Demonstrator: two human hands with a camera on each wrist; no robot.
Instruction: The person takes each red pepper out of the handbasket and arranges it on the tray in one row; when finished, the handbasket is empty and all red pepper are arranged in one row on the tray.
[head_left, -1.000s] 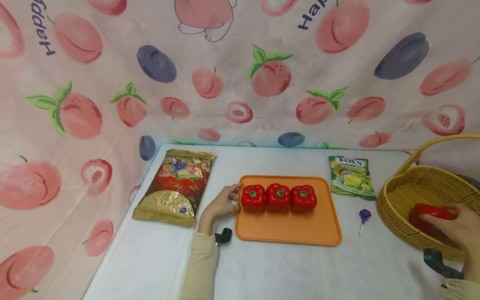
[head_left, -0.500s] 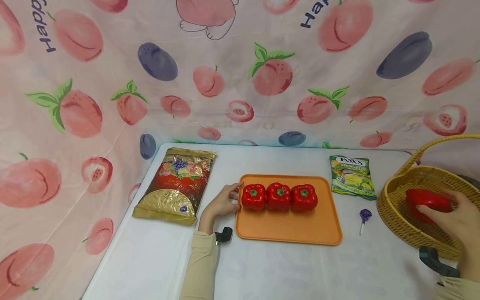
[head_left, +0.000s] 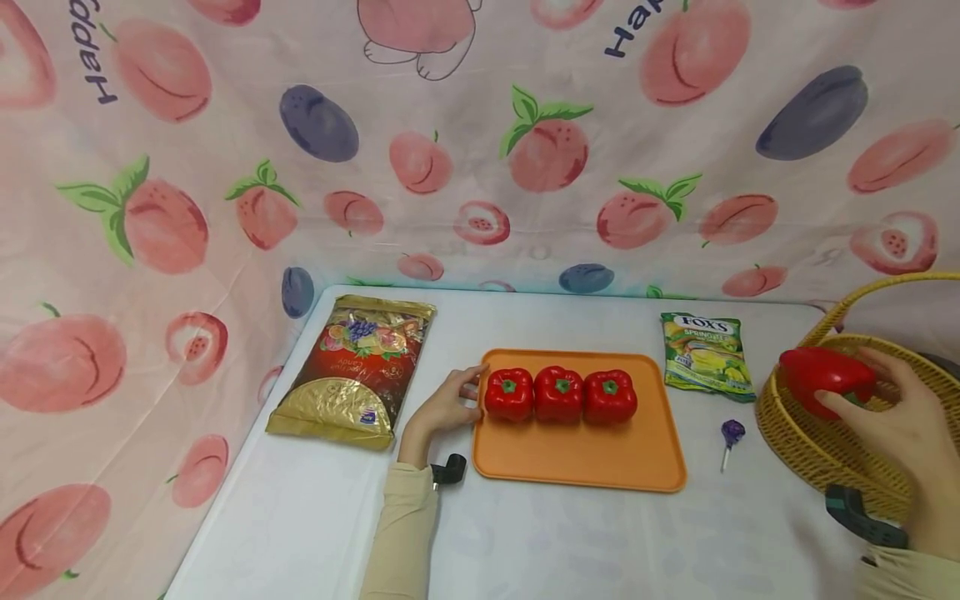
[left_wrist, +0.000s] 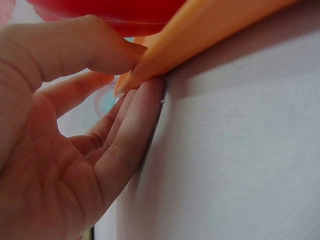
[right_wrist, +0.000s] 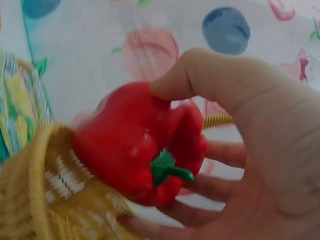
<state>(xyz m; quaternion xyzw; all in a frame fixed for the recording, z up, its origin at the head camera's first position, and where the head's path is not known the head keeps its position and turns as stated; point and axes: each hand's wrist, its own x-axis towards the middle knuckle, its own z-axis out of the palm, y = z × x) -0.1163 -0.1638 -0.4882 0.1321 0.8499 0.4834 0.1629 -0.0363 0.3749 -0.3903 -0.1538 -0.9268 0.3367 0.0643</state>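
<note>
In the head view, my right hand [head_left: 900, 412] grips a red bell pepper [head_left: 827, 382] at the near-left rim of the yellow wicker basket [head_left: 813, 458]. The right wrist view shows this pepper [right_wrist: 125, 142] on its side, thumb on top, fingers around its far side, green stem toward the palm. My left hand [head_left: 442, 410] pinches the left edge of an orange tray [head_left: 577, 458]. From the left wrist, thumb and fingertips meet at the tray rim [left_wrist: 165, 50]. Three more red bell peppers [head_left: 558, 395] stand in a row on the tray, stems up.
Left of the tray lies a large red and gold candy bag [head_left: 352, 371]. A green Fox's candy packet [head_left: 707, 354] and a purple lollipop [head_left: 732, 433] lie between tray and basket. The basket's tall handle [head_left: 847, 300] arches behind the right hand.
My right hand has lifted the bell pepper from inside the basket, up and leftward to its rim. The left hand and the tray stay where they were.
</note>
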